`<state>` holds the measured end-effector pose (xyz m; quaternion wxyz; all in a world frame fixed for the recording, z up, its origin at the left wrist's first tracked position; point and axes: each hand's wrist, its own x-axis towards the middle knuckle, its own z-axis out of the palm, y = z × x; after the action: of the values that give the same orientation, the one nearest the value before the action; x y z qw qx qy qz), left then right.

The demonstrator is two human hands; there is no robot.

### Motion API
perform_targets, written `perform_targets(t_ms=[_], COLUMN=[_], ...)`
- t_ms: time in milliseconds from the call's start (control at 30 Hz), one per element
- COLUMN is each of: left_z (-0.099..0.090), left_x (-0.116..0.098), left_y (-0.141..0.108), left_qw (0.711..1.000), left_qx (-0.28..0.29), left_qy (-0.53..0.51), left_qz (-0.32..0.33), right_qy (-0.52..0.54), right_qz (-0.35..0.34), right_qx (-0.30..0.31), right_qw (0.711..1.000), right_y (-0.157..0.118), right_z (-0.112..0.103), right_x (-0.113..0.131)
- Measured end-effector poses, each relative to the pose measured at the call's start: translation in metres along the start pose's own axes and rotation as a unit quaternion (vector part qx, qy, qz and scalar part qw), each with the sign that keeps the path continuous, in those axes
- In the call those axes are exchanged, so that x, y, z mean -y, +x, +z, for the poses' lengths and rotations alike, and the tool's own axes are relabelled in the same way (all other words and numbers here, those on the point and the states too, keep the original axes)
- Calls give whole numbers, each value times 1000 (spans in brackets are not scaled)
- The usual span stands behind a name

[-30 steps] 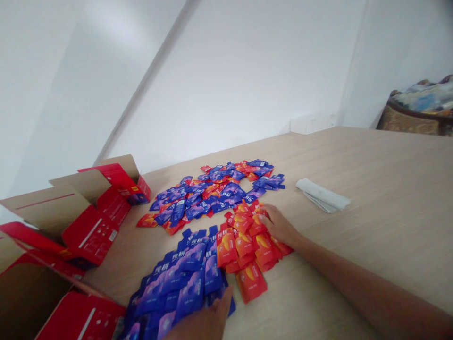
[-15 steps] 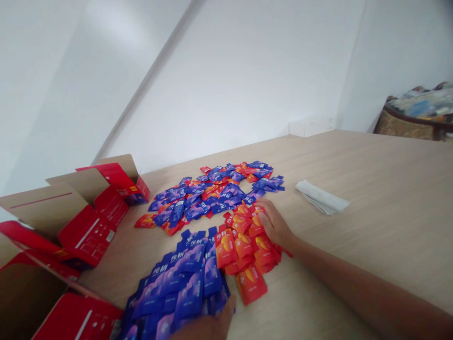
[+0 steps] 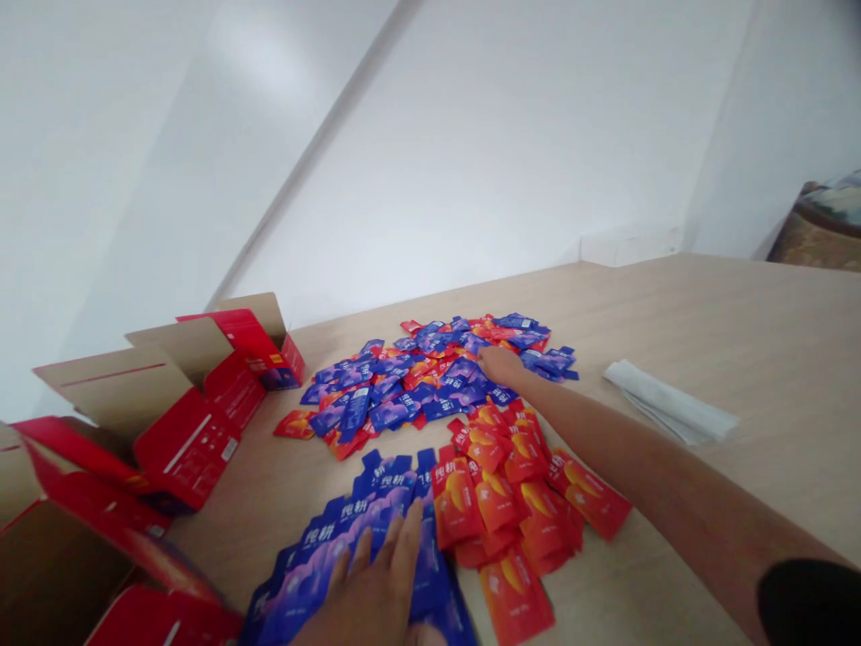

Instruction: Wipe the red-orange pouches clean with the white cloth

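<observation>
My left hand [image 3: 373,579] lies flat with its fingers stretched over overlapping rows of blue-purple sachets [image 3: 316,588] in front of me. Farther off, my right hand [image 3: 501,366] reaches into a loose mixed pile of sachets [image 3: 404,381], blue and red-orange ones jumbled together. Its fingers are drawn together, and whatever is between them is hidden. Between the two hands lies a stack of red-orange sachets [image 3: 494,493], layered in rough rows with mango-like pictures on them. One red-orange sachet [image 3: 592,493] sticks out at the stack's right side, under my right forearm.
Along the left stand several opened red cartons [image 3: 181,440] with brown insides and raised flaps. A folded white cloth or paper [image 3: 669,402] lies right of the pile on the wooden table [image 3: 760,341]. A long white box [image 3: 629,247] rests against the wall.
My right hand has moved from the red-orange stack up to the mixed pile. My left hand has come forward onto the blue sachets. The view has shifted slightly left.
</observation>
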<state>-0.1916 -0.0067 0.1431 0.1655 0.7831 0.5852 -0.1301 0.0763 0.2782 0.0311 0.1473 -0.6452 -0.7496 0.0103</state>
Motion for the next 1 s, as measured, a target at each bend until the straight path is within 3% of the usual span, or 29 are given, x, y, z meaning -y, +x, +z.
perform_targets(t_ms=[167, 267, 400, 500, 633, 800, 900, 1000], left_z=[-6, -6, -11, -20, -30, -29, -25, -22], left_x=[7, 7, -2, -12, -19, -18, -17, -18], left_y=[28, 39, 46, 49, 45, 32, 27, 24], left_qw=[997, 996, 997, 994, 995, 995, 995, 996], left_qx=[49, 60, 60, 84, 84, 92, 92, 84], left_qy=[-4, -17, -22, -19, -28, -29, -33, -25], left_qz=[-60, -56, -34, -61, -43, -11, 3, 27], right_qy=[-70, -104, -132, -139, -141, -144, -145, -146], right_qz=[-41, -62, -103, -125, -114, -39, 5, 17], right_qx=[46, 57, 64, 66, 46, 7, -10, -16], right_qw=[996, 991, 984, 980, 982, 989, 989, 989], right_y=[37, 51, 61, 57, 43, 19, -14, -68], right_z=[21, 25, 22, 19, 7, -31, -60, -84], right_x=[-6, -12, -13, -7, 0, -5, -7, 0])
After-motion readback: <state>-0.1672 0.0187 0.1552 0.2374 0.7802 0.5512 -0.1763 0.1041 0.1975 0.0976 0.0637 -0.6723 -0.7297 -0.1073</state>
